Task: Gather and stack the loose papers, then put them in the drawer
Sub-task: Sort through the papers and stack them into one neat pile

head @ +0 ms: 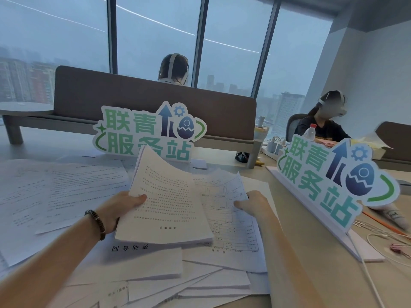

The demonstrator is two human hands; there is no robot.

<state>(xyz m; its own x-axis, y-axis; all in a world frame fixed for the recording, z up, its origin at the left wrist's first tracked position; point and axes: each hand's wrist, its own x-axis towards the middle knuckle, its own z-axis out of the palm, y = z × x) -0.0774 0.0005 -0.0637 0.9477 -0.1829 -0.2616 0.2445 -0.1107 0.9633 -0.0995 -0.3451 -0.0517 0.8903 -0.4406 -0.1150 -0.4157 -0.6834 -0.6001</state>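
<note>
Head view: left hand (120, 204) grips paper stack (166, 196), right hand (253, 202) pinches half-hidden form (224, 196)

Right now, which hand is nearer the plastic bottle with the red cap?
Right. The right hand pinches the form sheet below-left of the bottle; the left hand, gripping the paper stack, is farther left.
</note>
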